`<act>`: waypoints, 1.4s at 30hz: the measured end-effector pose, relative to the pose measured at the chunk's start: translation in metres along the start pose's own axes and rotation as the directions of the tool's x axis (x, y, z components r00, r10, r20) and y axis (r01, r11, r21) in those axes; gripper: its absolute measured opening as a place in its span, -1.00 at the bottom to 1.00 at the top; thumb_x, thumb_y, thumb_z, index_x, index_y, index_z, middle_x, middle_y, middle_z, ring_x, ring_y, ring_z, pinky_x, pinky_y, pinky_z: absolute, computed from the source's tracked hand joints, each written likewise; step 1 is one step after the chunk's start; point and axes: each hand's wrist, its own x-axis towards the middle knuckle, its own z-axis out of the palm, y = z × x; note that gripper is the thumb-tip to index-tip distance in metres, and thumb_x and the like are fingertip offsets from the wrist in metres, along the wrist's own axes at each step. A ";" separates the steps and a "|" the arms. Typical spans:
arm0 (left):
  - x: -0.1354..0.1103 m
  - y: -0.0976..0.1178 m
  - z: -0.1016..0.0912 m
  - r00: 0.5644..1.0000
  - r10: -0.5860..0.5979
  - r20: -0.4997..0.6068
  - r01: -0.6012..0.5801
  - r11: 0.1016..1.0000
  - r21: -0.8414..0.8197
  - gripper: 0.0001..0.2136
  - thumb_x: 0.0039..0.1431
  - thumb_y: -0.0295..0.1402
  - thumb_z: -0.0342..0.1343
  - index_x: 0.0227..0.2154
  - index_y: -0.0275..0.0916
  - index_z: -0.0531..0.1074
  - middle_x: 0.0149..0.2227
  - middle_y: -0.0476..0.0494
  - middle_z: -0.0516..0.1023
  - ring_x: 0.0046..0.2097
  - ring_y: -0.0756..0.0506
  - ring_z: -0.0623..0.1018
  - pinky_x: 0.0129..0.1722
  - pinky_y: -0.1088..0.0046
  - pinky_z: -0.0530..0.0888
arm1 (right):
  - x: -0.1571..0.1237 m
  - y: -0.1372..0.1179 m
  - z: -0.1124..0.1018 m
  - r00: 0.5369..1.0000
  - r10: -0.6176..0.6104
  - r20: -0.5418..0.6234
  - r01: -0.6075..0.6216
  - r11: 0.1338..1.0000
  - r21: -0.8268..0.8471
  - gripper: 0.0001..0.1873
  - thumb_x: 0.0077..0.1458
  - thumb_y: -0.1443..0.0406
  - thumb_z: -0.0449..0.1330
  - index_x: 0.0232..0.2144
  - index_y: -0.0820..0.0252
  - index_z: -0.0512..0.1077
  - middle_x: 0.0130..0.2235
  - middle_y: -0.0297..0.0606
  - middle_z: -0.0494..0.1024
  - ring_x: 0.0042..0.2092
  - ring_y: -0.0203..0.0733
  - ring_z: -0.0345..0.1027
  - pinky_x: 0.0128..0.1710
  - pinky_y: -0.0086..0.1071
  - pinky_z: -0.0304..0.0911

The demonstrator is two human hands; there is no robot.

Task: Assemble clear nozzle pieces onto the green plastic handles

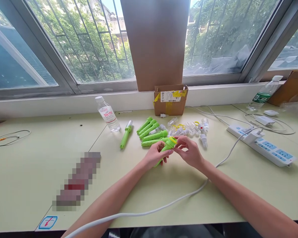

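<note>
My left hand (155,154) is wrapped round a green plastic tube (166,148) with a yellow ring at its upper end. My right hand (189,151) pinches at that yellow end with its fingertips. Just behind my hands lie several more green tubes (151,130) in a loose row. To their right sits a scatter of clear plastic caps and yellow rings (188,129). One finished green piece with a clear tip (126,135) lies apart on the left.
A water bottle (108,114) stands behind the single green piece. A small cardboard box (170,99) sits by the sill. A power strip (262,143) lies at right, its white cable (149,211) crossing the pale green table (27,172). A second bottle (264,93) leans far right.
</note>
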 end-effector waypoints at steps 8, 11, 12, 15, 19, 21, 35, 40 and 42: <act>-0.002 -0.007 0.006 0.974 0.122 -0.192 -0.077 0.970 0.230 -0.57 0.11 0.01 0.05 -0.61 -0.28 0.35 -0.70 0.06 0.31 -0.68 0.09 0.29 -0.64 0.57 0.22 | 0.001 0.007 0.000 0.996 0.065 -0.056 -0.064 0.998 0.006 -0.76 -0.02 0.22 0.31 -0.36 0.12 0.31 -0.19 -0.22 0.51 -0.43 -0.29 0.43 -0.52 -0.39 0.41; -0.002 -0.006 0.005 0.986 0.047 -0.161 -0.017 0.983 0.183 -0.55 0.11 0.06 0.02 -0.55 -0.28 0.37 -0.68 0.04 0.36 -0.71 0.09 0.27 -0.70 0.57 0.17 | 0.001 0.006 0.002 0.995 0.077 -0.058 -0.076 0.997 0.015 -0.74 -0.03 0.20 0.31 -0.37 0.12 0.30 -0.21 -0.24 0.50 -0.44 -0.30 0.43 -0.53 -0.41 0.41; -0.001 -0.006 0.005 0.988 0.031 -0.150 -0.006 0.987 0.162 -0.55 0.11 0.07 0.01 -0.54 -0.28 0.37 -0.66 0.03 0.38 -0.72 0.09 0.27 -0.71 0.57 0.16 | 0.002 0.005 0.003 0.995 0.076 -0.057 -0.075 0.997 0.017 -0.74 -0.03 0.20 0.31 -0.38 0.13 0.29 -0.21 -0.24 0.49 -0.44 -0.30 0.43 -0.53 -0.41 0.41; -0.001 -0.005 0.002 0.995 0.013 -0.097 -0.002 0.994 0.113 -0.52 0.12 0.09 -0.04 -0.53 -0.29 0.36 -0.67 0.02 0.39 -0.74 0.10 0.25 -0.73 0.58 0.14 | 0.002 0.002 0.003 0.997 0.056 -0.053 -0.055 0.998 0.019 -0.72 -0.03 0.20 0.31 -0.37 0.12 0.27 -0.20 -0.26 0.45 -0.43 -0.31 0.43 -0.53 -0.42 0.41; -0.001 -0.003 -0.001 1.000 -0.001 -0.009 0.001 0.998 0.057 -0.51 0.13 0.11 -0.07 -0.52 -0.29 0.34 -0.70 0.03 0.37 -0.75 0.10 0.23 -0.74 0.59 0.13 | 0.002 -0.002 0.002 1.000 0.023 -0.021 -0.023 1.000 0.022 -0.70 -0.03 0.21 0.31 -0.33 0.10 0.25 -0.18 -0.27 0.39 -0.39 -0.30 0.45 -0.53 -0.44 0.40; -0.002 -0.002 -0.003 0.999 -0.015 0.030 0.015 1.000 0.013 -0.51 0.14 0.11 -0.07 -0.51 -0.28 0.33 -0.72 0.04 0.35 -0.76 0.10 0.21 -0.74 0.59 0.13 | 0.002 -0.003 0.001 1.000 0.016 0.007 -0.016 0.999 0.033 -0.69 -0.02 0.22 0.31 -0.31 0.09 0.24 -0.16 -0.27 0.38 -0.37 -0.28 0.46 -0.53 -0.43 0.41; 0.001 0.004 -0.017 0.969 -0.105 0.223 0.137 0.981 -0.135 -0.48 0.15 0.11 -0.11 -0.59 -0.29 0.30 -0.78 0.03 0.27 -0.79 0.10 0.16 -0.80 0.58 0.04 | 0.001 -0.003 0.002 1.000 -0.010 0.026 0.009 1.000 0.029 -0.78 0.05 0.23 0.26 -0.36 0.09 0.25 -0.08 -0.22 0.47 -0.37 -0.28 0.47 -0.44 -0.34 0.45; -0.004 0.003 -0.009 0.976 -0.056 0.209 0.090 0.983 -0.159 -0.54 0.16 0.08 -0.09 -0.42 -0.28 0.32 -0.71 0.03 0.37 -0.76 0.09 0.21 -0.78 0.59 0.12 | -0.002 -0.003 0.001 0.999 -0.032 -0.019 0.033 0.999 0.035 -0.79 0.05 0.24 0.26 -0.35 0.09 0.26 -0.12 -0.22 0.50 -0.42 -0.32 0.45 -0.46 -0.36 0.45; -0.005 0.003 -0.004 0.986 -0.025 0.166 0.047 0.990 -0.135 -0.61 0.10 0.03 0.04 -0.33 -0.25 0.30 -0.65 0.06 0.41 -0.74 0.10 0.23 -0.77 0.60 0.14 | -0.003 -0.004 -0.001 0.999 -0.041 -0.026 0.041 0.999 0.027 -0.80 0.05 0.25 0.25 -0.33 0.09 0.27 -0.13 -0.22 0.50 -0.43 -0.32 0.43 -0.46 -0.36 0.45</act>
